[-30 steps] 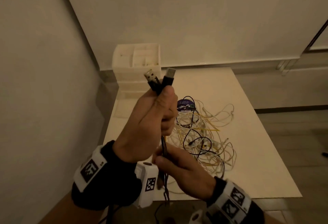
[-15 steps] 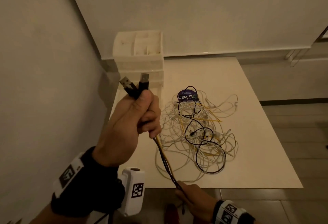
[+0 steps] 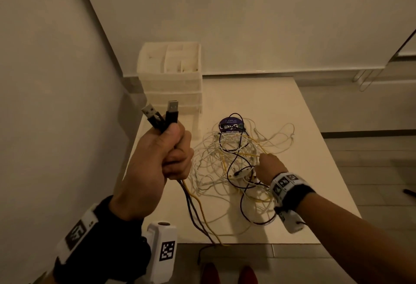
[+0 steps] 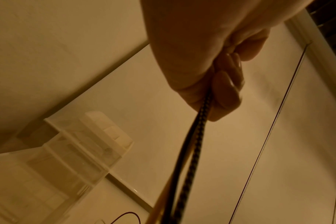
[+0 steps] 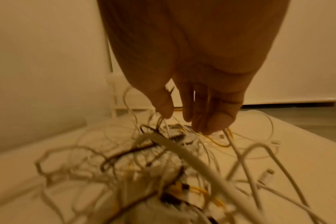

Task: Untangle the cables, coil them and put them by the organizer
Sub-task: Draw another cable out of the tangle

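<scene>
My left hand (image 3: 173,148) is raised over the table's left side and grips a black braided cable (image 3: 193,211) in its fist. The cable's two USB plugs (image 3: 172,112) stick up out of the fist. In the left wrist view the same left hand (image 4: 220,91) has its fingers curled round the black cable (image 4: 190,151), which hangs down with a yellow strand beside it. A tangle of white, yellow and black cables (image 3: 225,164) lies mid-table. My right hand (image 3: 262,162) reaches into it; the right wrist view shows this right hand (image 5: 178,116) with straight fingers touching the tangle (image 5: 163,159). The white drawer organizer (image 3: 171,81) stands at the back left.
The white table (image 3: 292,115) stands against walls on the left and behind. A round purple label (image 3: 230,126) lies at the tangle's far edge. The held cable trails over the table's front edge toward red shoes (image 3: 209,272) on the floor.
My right hand let go of the black cable below the table's front edge and moved up and right into the tangle. My left hand kept the two plugs and shifted slightly.
</scene>
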Available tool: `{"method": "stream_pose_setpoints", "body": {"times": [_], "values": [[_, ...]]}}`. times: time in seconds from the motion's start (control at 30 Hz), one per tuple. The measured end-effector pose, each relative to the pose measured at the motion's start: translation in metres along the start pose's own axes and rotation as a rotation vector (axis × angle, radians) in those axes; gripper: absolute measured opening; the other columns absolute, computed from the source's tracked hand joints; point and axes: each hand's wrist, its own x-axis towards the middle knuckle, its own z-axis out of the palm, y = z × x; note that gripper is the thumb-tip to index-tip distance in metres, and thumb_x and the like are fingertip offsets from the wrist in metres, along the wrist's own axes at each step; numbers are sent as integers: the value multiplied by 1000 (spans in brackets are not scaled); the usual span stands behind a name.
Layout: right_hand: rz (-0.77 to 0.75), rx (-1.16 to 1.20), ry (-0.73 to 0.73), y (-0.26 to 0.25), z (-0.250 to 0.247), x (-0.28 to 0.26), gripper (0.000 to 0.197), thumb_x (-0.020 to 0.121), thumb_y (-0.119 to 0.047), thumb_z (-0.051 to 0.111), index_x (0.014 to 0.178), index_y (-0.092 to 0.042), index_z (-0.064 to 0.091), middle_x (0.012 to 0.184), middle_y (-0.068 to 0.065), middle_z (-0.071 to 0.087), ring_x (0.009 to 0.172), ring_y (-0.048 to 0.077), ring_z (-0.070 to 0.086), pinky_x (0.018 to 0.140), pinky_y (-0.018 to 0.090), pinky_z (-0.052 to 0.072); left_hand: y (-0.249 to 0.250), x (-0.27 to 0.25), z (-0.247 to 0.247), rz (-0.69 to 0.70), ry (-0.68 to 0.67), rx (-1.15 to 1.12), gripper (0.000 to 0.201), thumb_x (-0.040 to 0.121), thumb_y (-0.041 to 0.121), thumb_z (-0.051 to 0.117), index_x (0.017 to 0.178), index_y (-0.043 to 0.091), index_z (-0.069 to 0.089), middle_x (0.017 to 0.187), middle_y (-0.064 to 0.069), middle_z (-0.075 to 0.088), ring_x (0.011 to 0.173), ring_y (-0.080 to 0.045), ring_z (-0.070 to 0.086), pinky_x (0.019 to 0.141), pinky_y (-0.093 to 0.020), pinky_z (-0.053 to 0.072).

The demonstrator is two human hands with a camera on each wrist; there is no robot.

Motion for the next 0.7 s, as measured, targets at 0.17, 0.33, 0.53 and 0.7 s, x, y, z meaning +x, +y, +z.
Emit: {"method": "stream_pose_setpoints", "body": {"times": [0.17,0.33,0.53,0.7], "values": [[23,-215,-96,3,20,3,25,95,-27,48,112,-10,56,112,10,58,97,28,62,70,32,47,-5,13,3,25,23,72,39,87,42,44,64,15,28,54,0,21,42,-8,20,42,-24,22],[61,-111,8,10,1,8,32,99,-35,42,102,-7,58,107,14,60,96,34,62,73,35,47,-15,28,3,45,32,153,39,93,41,42,61,19,33,58,-5,22,43,-11,24,44,-28,24],[-133,1169,89,-2,-76,-36,28,101,-13,45,86,1,64,63,12,60,61,28,56,65,39,49,-25,61,15,10,90,158,43,101,38,37,64,15,31,55,1,26,40,-9,20,40,-19,20],[-546,1312,130,-38,-120,-89,30,100,-9,40,120,-16,62,61,7,55,54,23,43,51,30,38,-30,99,38,-1,118,205,38,94,45,49,76,12,40,56,2,22,43,-11,16,40,-19,17]]}}
